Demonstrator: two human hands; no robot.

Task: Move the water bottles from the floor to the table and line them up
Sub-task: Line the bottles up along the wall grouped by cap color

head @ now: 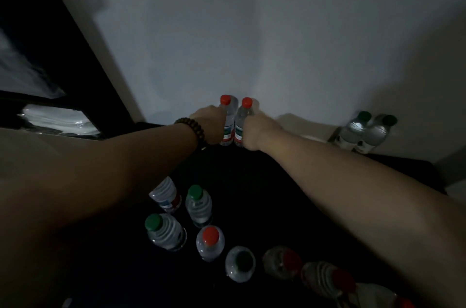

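green-capped pair (pixel 353 131) right of red-capped pair (pixel 230 118)

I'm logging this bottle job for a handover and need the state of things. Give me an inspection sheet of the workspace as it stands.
Surface: dark surface in dim light; where table ends and floor begins cannot be told.
Job's things: left red-capped bottle and right red-capped bottle upright, side by side at the wall; two green-capped bottles upright together at far right; several nearer bottles, red and green caps, upright close to the camera.
Clutter: nothing seen.
Grippers: left hand grips the left red-capped bottle; right hand grips the right one; beaded bracelet on the left wrist.
Cables: nothing seen.
Surroundings: pale wall; dark window frame at left.
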